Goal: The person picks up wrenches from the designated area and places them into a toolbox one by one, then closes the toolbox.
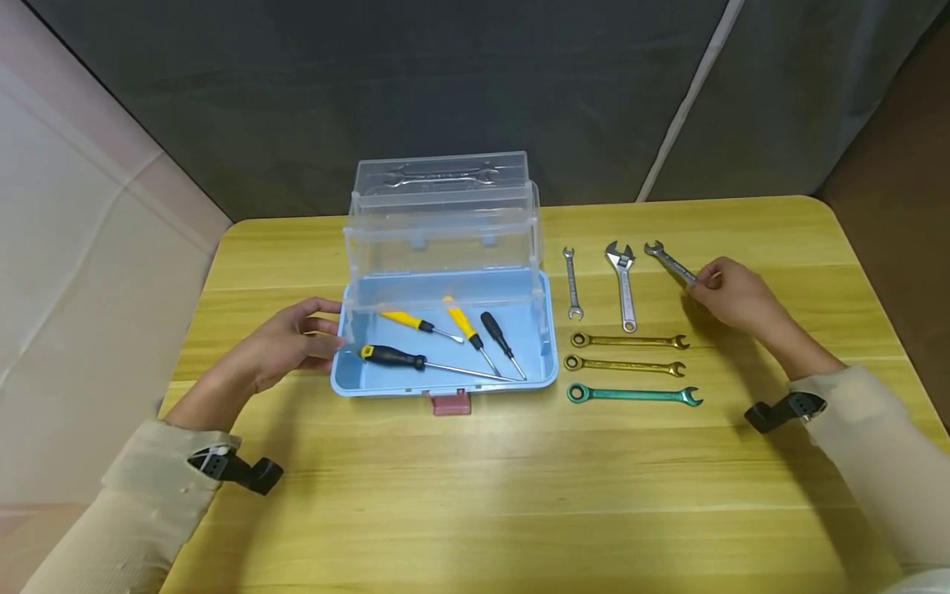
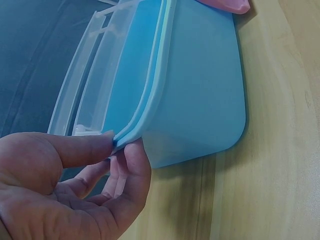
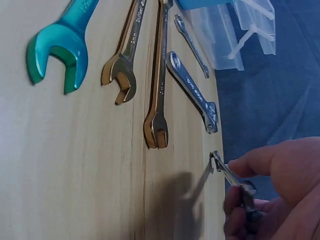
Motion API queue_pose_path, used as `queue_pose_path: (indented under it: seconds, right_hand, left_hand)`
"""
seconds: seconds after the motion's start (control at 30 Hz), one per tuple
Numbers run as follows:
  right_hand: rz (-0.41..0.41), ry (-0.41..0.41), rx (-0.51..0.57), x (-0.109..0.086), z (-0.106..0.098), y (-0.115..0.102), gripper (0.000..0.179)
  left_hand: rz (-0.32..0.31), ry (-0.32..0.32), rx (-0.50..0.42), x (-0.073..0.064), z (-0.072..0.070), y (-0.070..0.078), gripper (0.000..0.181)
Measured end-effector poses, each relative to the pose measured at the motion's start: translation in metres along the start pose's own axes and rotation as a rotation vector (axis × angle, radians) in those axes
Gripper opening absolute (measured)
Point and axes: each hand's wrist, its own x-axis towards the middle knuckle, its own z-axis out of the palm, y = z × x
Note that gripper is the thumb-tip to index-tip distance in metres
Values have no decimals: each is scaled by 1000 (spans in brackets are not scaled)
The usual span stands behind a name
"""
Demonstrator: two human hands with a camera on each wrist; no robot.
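My left hand [image 1: 282,342] pinches the left rim of a light blue toolbox [image 1: 345,381]; in the left wrist view the thumb lies on the rim [image 2: 131,134] with fingers curled below it. Inside lie several screwdrivers, among them a long black-handled one [image 1: 397,356] and a yellow-handled one [image 1: 462,322]. To the right, my right hand [image 1: 735,297] holds a silver open-end wrench [image 1: 674,265] by its near end. Its far jaw points left, toward an adjustable wrench [image 1: 625,289]. The right wrist view shows the held wrench [image 3: 230,175] tilted, its tip close over the tabletop.
A small silver wrench [image 1: 572,285] lies beside the toolbox. Below it are two gold wrenches [image 1: 631,340] and a green wrench [image 1: 634,395], side by side. The clear lid [image 1: 445,198] stands open with a wrench [image 1: 441,176] in its top. A dark curtain [image 1: 445,82] hangs behind the table.
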Motion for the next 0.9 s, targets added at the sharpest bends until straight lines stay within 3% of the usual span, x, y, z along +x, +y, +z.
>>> queue_pose_path:
  seconds: [0.17, 0.37, 0.7, 0.9]
  right_hand:
    - [-37, 115, 60, -5, -2, 1, 49]
    - [-98, 234, 156, -7, 2, 11, 46]
    - [-46, 310, 336, -2, 15, 26, 42]
    - [-45, 300, 490, 4, 19, 33, 39]
  left_hand:
    - [-5, 5, -2, -1, 0, 0, 64]
    - [0, 6, -9, -1, 0, 0, 63]
    - [5, 4, -25, 1, 0, -1, 62]
    - [1, 8, -23, 1, 0, -2, 63]
